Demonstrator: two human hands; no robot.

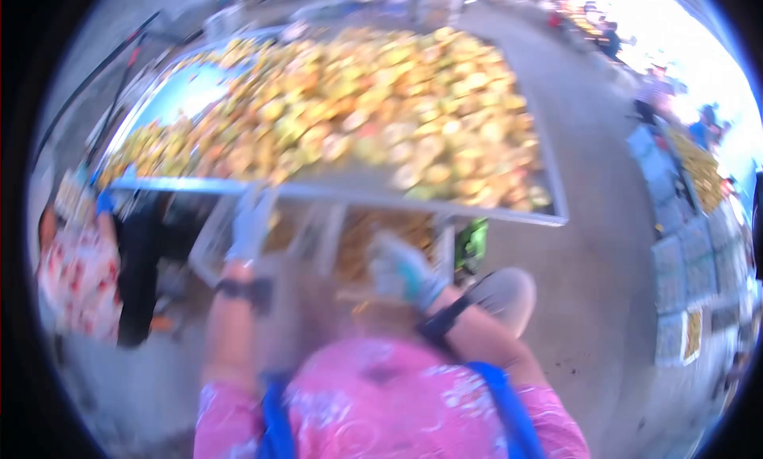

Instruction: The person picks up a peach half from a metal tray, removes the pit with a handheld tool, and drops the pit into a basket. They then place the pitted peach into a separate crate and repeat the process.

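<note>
A heap of yellow, orange and reddish fruit pieces (373,101) covers most of a metal-edged sorting table (350,195); blur hides their exact kind. My left hand (253,220), in a pale glove, reaches to the table's front edge beside the fruit. Its fingers are smeared by motion. Lower and to the right, my right hand (401,270), in a white and teal glove, hangs over a crate of brownish pieces (377,240) below the table edge. Those fingers look curled, but blur hides whether anything is in them.
A pale plastic crate (213,240) stands under the table's front edge, with a green object (473,243) to the right. At the left is another person in a patterned top (79,280). Stacked crates (687,264) line the right side, with people beyond.
</note>
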